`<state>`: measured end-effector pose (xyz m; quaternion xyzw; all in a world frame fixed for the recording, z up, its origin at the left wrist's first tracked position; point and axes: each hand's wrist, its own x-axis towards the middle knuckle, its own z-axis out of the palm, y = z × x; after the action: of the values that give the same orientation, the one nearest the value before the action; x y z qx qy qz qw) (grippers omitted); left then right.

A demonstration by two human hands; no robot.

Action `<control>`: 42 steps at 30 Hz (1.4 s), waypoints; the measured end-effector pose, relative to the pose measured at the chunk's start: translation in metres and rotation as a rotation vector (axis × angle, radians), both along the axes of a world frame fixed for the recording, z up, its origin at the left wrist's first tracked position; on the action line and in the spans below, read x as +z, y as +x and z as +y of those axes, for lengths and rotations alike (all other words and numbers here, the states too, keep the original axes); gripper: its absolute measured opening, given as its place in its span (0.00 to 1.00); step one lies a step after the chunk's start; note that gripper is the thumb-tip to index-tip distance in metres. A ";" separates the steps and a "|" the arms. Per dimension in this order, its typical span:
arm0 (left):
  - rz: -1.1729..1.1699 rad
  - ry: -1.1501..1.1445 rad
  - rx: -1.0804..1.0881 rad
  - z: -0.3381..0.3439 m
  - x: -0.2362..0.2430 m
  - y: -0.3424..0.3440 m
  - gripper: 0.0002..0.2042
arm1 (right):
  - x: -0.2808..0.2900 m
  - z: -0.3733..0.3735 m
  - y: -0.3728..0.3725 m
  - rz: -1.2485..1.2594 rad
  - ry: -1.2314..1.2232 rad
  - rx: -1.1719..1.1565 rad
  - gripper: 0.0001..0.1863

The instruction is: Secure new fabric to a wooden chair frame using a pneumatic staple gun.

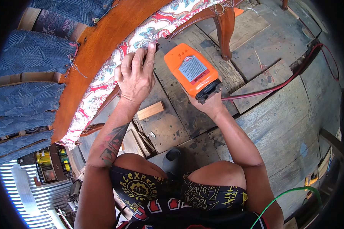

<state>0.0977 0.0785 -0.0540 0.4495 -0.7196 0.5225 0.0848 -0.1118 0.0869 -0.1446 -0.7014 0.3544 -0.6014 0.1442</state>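
My right hand is wrapped around an orange staple gun, whose body hides most of the fingers. The tool's dark metal nose meets the lower edge of a white, red and green floral fabric on a curved wooden furniture frame. Just left of that nose, my left hand is closed at the fabric's edge, with its fingers curled and one digit stretched up beside the nose. The curled fingertips are partly hidden.
Blue patterned strips cross the frame at the left. A carved wooden leg stands at the upper right. A red hose runs from the tool across the plank floor. A small wood block lies between my forearms.
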 end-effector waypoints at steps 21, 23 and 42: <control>0.067 0.051 0.011 0.003 -0.007 0.006 0.19 | 0.037 0.000 0.004 -0.136 0.205 0.224 0.22; 0.061 0.051 0.015 0.004 -0.007 0.008 0.19 | 0.042 0.001 0.002 -0.140 0.259 0.242 0.23; 0.061 0.033 0.011 0.006 -0.006 0.000 0.26 | -0.006 0.004 -0.010 -0.082 0.076 0.031 0.26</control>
<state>0.0979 0.0850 -0.0604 0.4707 -0.7226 0.4969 0.0964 -0.1222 0.0905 -0.1509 -0.6757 0.3598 -0.6134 0.1942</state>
